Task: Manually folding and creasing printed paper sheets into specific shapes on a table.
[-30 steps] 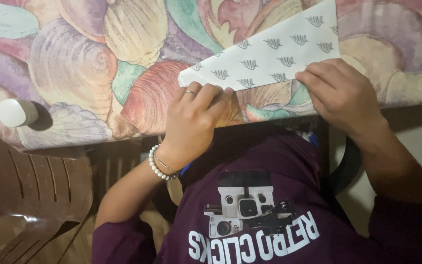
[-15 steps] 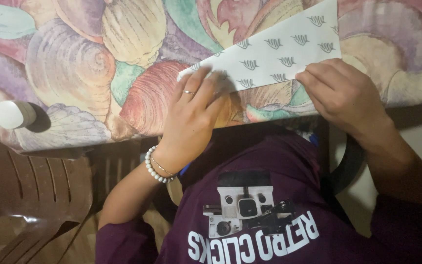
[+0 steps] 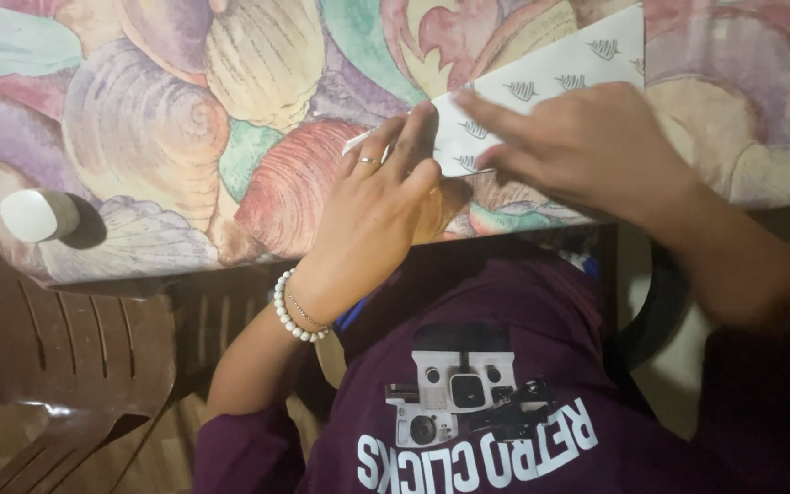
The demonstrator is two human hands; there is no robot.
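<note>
A white sheet of paper (image 3: 560, 82) with small dark leaf prints lies folded on a table covered by a cloth with large shell patterns (image 3: 185, 119). My left hand (image 3: 372, 206), with a ring and a pearl bracelet at the wrist, presses its fingers flat on the paper's left end. My right hand (image 3: 587, 146) lies over the middle of the paper, fingers stretched leftward toward the left hand's fingertips. Most of the paper's lower edge is hidden under both hands.
A small white round object (image 3: 38, 215) sits near the table's left front edge. A brown plastic chair (image 3: 66, 366) stands to the left below the table. My purple shirt with a camera print (image 3: 468, 412) fills the lower middle.
My right hand has slid left across the paper from its right part to meet the left hand. The left hand's fingers shifted slightly up along the paper's left end.
</note>
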